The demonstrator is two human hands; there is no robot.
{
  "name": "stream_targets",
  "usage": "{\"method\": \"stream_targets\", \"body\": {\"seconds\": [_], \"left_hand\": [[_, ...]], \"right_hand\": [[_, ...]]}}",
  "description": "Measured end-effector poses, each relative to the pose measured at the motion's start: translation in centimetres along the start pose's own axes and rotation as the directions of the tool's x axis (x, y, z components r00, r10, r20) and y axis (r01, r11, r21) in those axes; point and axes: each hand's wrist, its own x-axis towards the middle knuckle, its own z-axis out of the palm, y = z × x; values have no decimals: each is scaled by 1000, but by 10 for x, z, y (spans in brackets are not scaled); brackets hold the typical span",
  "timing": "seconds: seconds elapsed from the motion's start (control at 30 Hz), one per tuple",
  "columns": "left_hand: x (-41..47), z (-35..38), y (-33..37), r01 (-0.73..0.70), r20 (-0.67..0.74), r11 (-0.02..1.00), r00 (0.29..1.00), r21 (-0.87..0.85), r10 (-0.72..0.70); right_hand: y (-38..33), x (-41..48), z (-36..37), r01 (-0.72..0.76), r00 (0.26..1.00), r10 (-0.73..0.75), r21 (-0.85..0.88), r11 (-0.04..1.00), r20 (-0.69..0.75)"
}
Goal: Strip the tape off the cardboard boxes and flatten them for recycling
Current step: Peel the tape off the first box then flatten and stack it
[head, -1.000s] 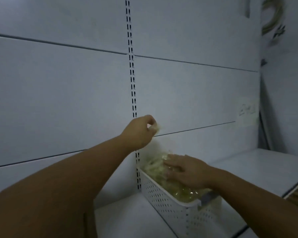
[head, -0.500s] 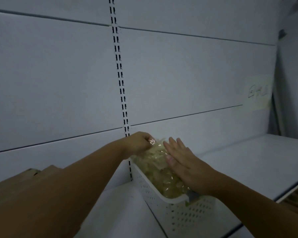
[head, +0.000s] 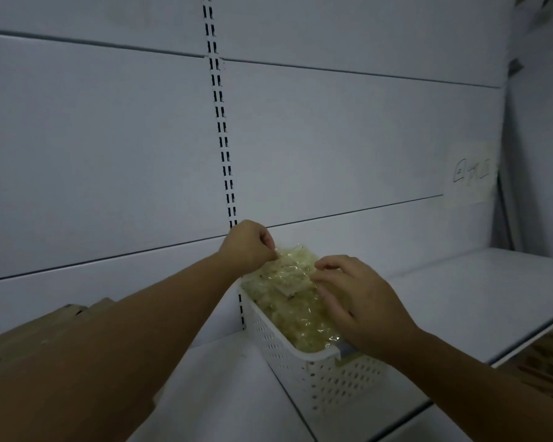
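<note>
Left hand (head: 248, 247) still pinches tape (head: 289, 275); right hand (head: 358, 301), flat before, now curls onto it.

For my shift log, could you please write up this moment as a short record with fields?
Setting: white shelf against a slotted back panel
Container: white perforated basket on the shelf
Contents: heap of crumpled clear tape, above the rim
Left hand: pinching a tape piece at the heap's far end
Right hand: fingers spread on the heap
Cardboard: lower left, behind the left forearm
Note: handwritten, illegible
</note>
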Motion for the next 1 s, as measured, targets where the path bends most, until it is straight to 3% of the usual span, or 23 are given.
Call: {"method": "stream_targets", "body": {"seconds": [0.13,0.17,0.3,0.4,0.47,0.53,0.6,0.67,0.77,0.93,1.0], "left_hand": [[-3,-19,1,56,308,993,951,-108,-21],[-3,-25,1,66,329,989,944,-132,-19],[-9,-51,3,-17,96,996,995,-88,26],[-23,-86,0,-22,196,999,981,49,12],[-37,-119,-10,-8,275,991,961,132,-28],[-56,-154,-25,29,295,977,951,211,-92],[-81,-186,-45,87,323,936,924,342,-204],[-114,-210,-67,136,374,858,859,495,-351],[-165,-229,-103,103,378,768,824,632,-421],[-218,-239,-131,150,359,835,853,530,-380],[-226,-243,-135,163,405,868,834,469,-375]], "right_hand": [[-2,2,-6,42,995,-29,-140,989,95],[-2,2,-7,49,994,-33,-158,986,101],[-8,6,-11,-26,1000,26,-5,1000,-9],[-23,21,-23,-7,980,2,-23,1000,-201],[-47,34,-24,74,970,-84,-49,996,-229],[-80,46,-15,156,978,-154,1,988,-137],[-118,55,4,230,970,-236,85,969,64],[-152,59,28,271,909,-312,177,946,275],[-195,67,57,252,822,-378,323,912,427],[-247,83,87,318,586,-461,335,887,666],[-258,87,92,349,539,-457,307,886,708]]}}
